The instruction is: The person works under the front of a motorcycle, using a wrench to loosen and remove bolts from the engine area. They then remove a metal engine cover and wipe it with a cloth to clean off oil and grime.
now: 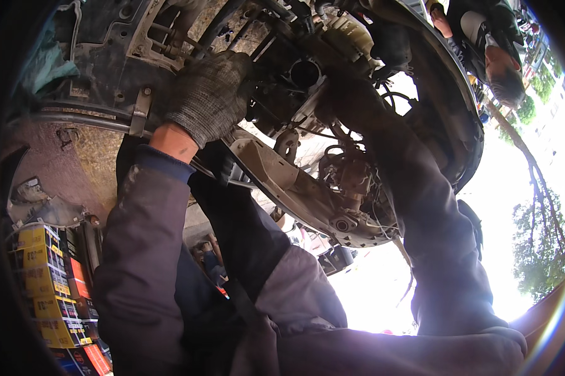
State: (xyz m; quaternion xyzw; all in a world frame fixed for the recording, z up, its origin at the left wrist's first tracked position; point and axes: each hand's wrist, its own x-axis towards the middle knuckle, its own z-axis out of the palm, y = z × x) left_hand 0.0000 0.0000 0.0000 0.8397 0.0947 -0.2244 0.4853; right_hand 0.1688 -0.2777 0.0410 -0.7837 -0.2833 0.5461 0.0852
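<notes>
Both my arms reach up to the dark, dirty underside of a vehicle. My left hand [210, 97], in a grey knit work glove, is closed with its fingers curled against the underbody; whatever they hold is hidden. To its right, my right hand [348, 100] lies in deep shadow among the parts, and its fingers cannot be made out. Between the hands is a part with a round dark opening [305, 73]. Just below them runs a dusty curved metal suspension member [270, 164]. Close to my right forearm hangs a rusty assembly [354, 178] with thin cables.
A metal bar with a bracket [141, 111] crosses at left, near green cloth [47, 69]. Stacked yellow boxes [44, 269] stand lower left. A curved dark wheel-arch liner [448, 106] borders the right side. Another person [505, 72] is at upper right, above a tree [539, 194].
</notes>
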